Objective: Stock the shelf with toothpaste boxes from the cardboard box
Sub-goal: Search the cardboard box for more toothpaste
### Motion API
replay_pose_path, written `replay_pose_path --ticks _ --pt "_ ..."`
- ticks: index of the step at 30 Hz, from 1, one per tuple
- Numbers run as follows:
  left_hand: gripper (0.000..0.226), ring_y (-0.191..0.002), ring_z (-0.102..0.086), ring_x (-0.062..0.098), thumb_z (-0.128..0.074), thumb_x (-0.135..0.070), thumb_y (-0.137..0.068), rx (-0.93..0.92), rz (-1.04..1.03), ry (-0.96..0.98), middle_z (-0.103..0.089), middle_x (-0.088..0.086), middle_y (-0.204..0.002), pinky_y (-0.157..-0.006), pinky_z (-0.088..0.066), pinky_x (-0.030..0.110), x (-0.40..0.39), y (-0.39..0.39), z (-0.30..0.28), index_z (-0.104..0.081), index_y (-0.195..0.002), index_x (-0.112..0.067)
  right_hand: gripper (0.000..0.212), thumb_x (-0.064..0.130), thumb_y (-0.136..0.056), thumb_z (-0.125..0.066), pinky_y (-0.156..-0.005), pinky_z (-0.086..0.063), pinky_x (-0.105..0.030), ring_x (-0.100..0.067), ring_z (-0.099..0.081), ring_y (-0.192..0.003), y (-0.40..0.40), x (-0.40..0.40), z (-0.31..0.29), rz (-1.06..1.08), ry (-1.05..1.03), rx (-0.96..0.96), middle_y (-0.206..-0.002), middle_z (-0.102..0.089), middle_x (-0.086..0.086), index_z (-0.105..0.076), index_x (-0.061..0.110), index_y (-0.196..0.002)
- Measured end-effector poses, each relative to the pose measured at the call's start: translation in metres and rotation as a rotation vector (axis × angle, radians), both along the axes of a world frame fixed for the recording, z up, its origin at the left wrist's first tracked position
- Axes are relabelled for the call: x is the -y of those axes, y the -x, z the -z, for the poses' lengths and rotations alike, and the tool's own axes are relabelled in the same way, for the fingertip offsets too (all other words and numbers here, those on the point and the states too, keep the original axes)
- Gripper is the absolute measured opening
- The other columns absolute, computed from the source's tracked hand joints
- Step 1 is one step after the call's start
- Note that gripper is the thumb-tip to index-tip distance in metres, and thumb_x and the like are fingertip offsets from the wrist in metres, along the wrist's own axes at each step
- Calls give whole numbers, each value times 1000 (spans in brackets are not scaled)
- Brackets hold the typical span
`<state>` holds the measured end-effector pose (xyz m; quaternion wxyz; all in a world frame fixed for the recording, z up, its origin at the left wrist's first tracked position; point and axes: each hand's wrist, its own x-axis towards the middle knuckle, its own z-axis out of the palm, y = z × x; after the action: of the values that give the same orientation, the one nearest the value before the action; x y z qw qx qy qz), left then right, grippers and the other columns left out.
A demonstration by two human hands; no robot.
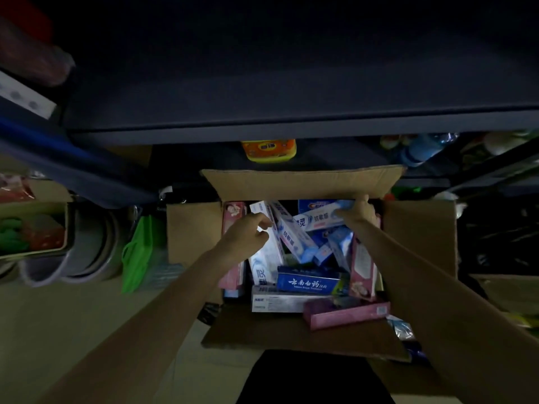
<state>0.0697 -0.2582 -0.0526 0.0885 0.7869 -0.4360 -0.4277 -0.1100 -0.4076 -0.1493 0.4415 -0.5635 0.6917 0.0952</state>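
Colours and patterns, dim light throughout.

The carton is plain brown. Inside it, white-and-blue boxes with blue characters are seen, together with a dark blue box printed in white script and green at its right end, pink boxes at both sides and at the front, one with a white panel, and a white box with fine grey print. The shelf is dark grey-blue. A yellow-and-orange pack is seen beneath it. The bag at the left is bright green.
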Motion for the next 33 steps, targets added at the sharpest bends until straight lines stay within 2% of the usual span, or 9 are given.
replay_pose_path --ticks 5,8,11,16,19,23,25,29,33 --pt "31 -108 -53 23 -47 -8 -93 4 29 -38 -52 10 -127 -82 -39 23 -17 -6 8 -52 -123 -6 56 26 -77 -74 -83 -54 -43 -32 -61 -101 -3 -16 -29 -328 -39 1 -115 -59 -18 -50 -1 -120" --pt "35 -116 -51 22 -53 -11 -91 -47 -76 29 -52 11 -128 -83 -36 19 -16 -24 -5 -50 -125 -5 38 23 -78 -72 -73 -52 -37 -26 -61 -93 -11 -7 -73 -465 75 2 -98 -60 -13 -59 -2 -104" --pt "56 -115 -48 14 -66 -31 -80 -214 -229 77 -51 4 -127 -92 -38 21 -12 -50 -34 -47 -129 -10 29 28 -75 -73 -50 -43 -21 -14 -56 -62 -19 22 -142 -622 101 -26 -73 -61 -7 -62 1 -77" --pt "56 -100 -55 11 -66 -24 -85 -292 -355 108 -51 -2 -124 -67 -48 12 -6 -92 -80 -40 -134 -20 23 14 -76 -76 -43 -41 -19 -11 -51 -43 -45 41 -238 -406 -21 475 -48 -54 -7 -56 3 -72" --pt "43 -86 -55 12 -59 -9 -88 -322 -665 369 -57 8 -117 -56 -49 12 -3 -125 -102 -46 -130 -9 19 3 -80 -70 -41 -43 -17 -8 -53 -43 -84 29 -258 -315 -46 698 -56 -56 -7 -55 9 -91" --pt "43 -94 -53 19 -48 10 -89 -411 -1068 690 -55 15 -120 -69 -48 22 -3 -173 -125 -42 -131 2 22 3 -79 -71 -42 -46 -17 -5 -51 -39 -150 21 -244 -292 135 776 -66 -56 -7 -53 8 -92" --pt "40 -97 -51 22 -44 11 -90 -351 -1135 712 -51 19 -127 -73 -48 26 -9 -191 -122 -43 -130 3 22 2 -80 -70 -40 -45 -17 -4 -49 -35 -185 18 -230 -274 164 808 -63 -54 -7 -51 7 -92" --pt "32 -69 -53 12 -38 7 -94 -347 -1225 660 -53 4 -87 -61 -45 21 -25 -199 -95 -47 -124 0 25 5 -81 -70 -43 -48 -16 -1 -50 -35 -245 11 -207 -352 236 794 -65 -55 0 -48 15 -88" --pt "29 -64 -54 10 -37 4 -95 -340 -1261 632 -52 1 -81 -48 -45 11 -38 -191 -71 -48 -121 -1 44 9 -82 -70 -44 -46 -10 4 -56 -43 -291 5 -186 -509 321 690 -91 -58 -6 -46 7 -119"
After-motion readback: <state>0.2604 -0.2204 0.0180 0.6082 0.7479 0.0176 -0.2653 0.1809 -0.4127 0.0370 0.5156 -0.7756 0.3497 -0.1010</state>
